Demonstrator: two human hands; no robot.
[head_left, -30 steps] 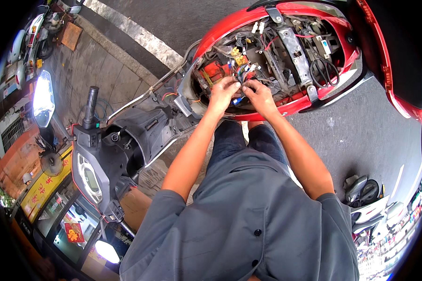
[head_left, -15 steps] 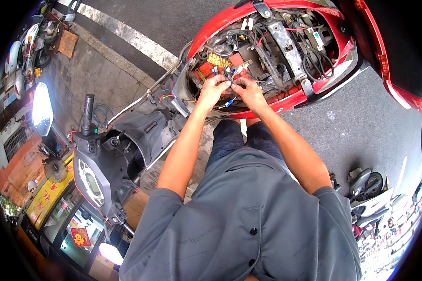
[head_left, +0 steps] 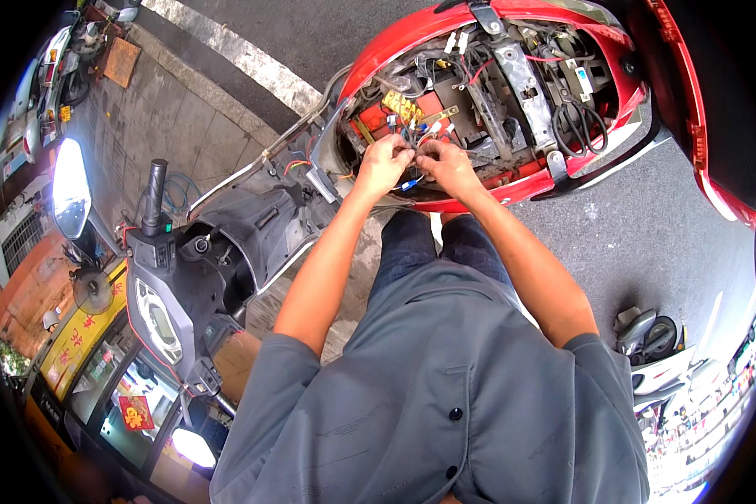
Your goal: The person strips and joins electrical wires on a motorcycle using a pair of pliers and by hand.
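Observation:
The red scooter body [head_left: 366, 52] lies opened up in front of me, its inner wiring [head_left: 414, 126] exposed. My left hand [head_left: 384, 165] and my right hand [head_left: 448, 165] meet at its near left part, thumbs and fingers pinched closed on thin wires. The fingertips almost touch, and the exact spot they grip is hidden between them. A blue connector [head_left: 410, 183] hangs just below the hands. Beyond the fingers sits a cluster of yellow connectors [head_left: 402, 106], beside a red block [head_left: 429, 104] and several loose wire ends.
A metal crossbar [head_left: 521, 84] spans the opening, with looped black cables [head_left: 573, 134] to its right. The scooter's handlebar [head_left: 154, 197] and mirror [head_left: 72, 189] stand at left. The raised seat [head_left: 727, 101] is at far right. Other scooters [head_left: 653, 336] are parked behind.
The view has shifted slightly, so the scooter appears a little lower and further right. Both hands stay together at the wires, fingers still pinched.

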